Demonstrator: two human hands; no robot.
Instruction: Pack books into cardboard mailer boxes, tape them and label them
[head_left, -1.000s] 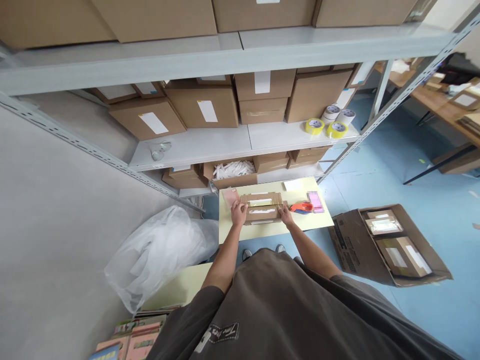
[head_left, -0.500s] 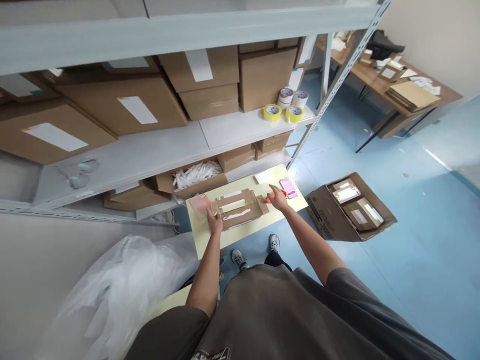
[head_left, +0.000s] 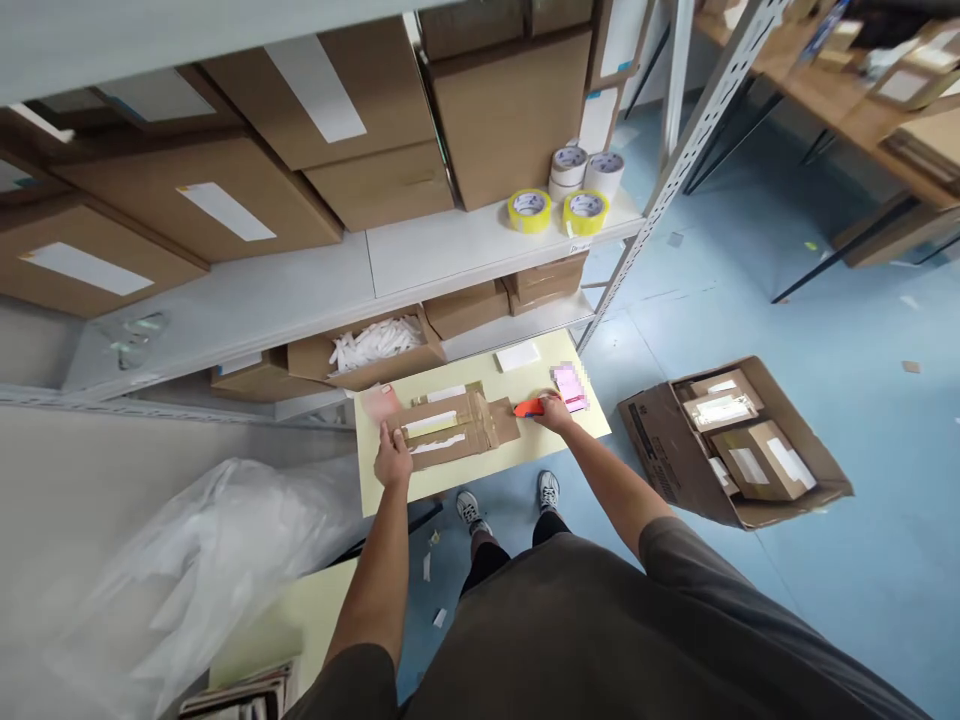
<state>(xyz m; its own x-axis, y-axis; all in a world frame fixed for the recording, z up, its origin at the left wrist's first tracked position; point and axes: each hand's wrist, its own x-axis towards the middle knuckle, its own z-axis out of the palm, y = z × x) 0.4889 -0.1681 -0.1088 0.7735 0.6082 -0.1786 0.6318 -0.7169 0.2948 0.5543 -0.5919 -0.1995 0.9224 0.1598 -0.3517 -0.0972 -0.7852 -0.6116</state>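
Right hand (head_left: 556,412) had its fingers clenched on the orange tool (head_left: 528,407) beside the taped parcel (head_left: 450,430), which lay flat on the tabletop (head_left: 536,378), apparently pinned by the open-fingered left hand (head_left: 393,458) against sliding.

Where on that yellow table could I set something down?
Try the pale yellow table behind the taped flat cardboard parcel, between it and the white paper card. A thinner bare strip runs along the near edge, in front of the parcel. The right end is crowded: right hand, orange tool, pink slip.
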